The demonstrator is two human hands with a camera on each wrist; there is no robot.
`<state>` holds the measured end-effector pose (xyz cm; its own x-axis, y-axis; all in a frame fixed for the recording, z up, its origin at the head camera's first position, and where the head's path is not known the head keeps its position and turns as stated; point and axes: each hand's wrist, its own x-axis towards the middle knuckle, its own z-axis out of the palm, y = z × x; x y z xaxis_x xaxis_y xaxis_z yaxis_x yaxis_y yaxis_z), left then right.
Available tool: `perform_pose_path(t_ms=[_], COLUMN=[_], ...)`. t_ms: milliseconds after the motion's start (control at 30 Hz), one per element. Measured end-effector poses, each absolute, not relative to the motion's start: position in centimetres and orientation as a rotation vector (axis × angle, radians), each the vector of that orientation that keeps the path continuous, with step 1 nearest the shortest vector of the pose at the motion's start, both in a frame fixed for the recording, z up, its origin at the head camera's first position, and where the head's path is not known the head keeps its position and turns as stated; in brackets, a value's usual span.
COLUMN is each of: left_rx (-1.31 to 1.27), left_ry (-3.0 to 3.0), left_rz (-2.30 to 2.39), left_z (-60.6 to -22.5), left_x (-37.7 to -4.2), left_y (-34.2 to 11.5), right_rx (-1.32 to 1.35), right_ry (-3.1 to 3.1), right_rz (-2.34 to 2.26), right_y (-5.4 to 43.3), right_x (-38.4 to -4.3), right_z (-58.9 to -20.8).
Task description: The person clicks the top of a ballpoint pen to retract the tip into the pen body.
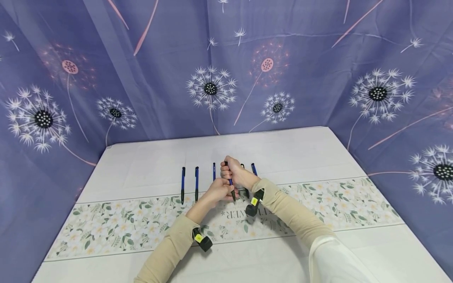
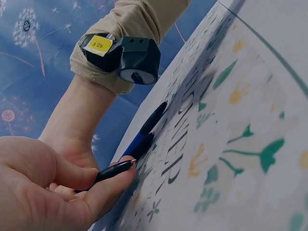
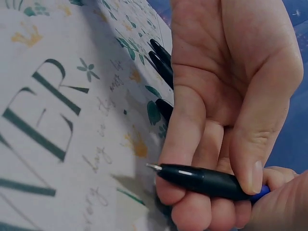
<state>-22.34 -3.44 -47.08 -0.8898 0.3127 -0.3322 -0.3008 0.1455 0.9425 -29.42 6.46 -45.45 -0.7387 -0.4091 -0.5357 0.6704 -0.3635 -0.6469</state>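
Observation:
Both hands are on one blue ballpoint pen (image 1: 231, 182) with a black grip. My left hand (image 1: 220, 191) pinches its black lower part between thumb and fingers, as the left wrist view shows. My right hand (image 1: 238, 172) grips the upper barrel, its fingers curled round it. In the right wrist view the pen's black grip (image 3: 204, 181) lies across the left fingers (image 3: 190, 211), its metal point bare. The pen slants over the table, point toward the near side. Most of its blue barrel is hidden by the right hand.
Left of the hands, similar pens (image 1: 183, 185) lie in a row, another pen (image 1: 196, 184) and a partly covered pen (image 1: 214, 171) among them. To the right are a half-hidden pen (image 1: 246, 192) and a pen (image 1: 254, 169). A floral strip (image 1: 124, 228) crosses the white table (image 1: 148, 157).

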Motion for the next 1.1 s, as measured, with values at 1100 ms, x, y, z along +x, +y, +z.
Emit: perform_pose_path(t_ms=[1100], left_rx=[0.002], left_ry=[1.974], left_rz=[1.760], left_z=[-47.30], left_x=[-21.87], left_y=[-3.45], right_rx=[0.328], right_ry=[1.269], right_rz=[-2.081], right_y=[6.32], right_x=[-28.87], right_z=[-45.82])
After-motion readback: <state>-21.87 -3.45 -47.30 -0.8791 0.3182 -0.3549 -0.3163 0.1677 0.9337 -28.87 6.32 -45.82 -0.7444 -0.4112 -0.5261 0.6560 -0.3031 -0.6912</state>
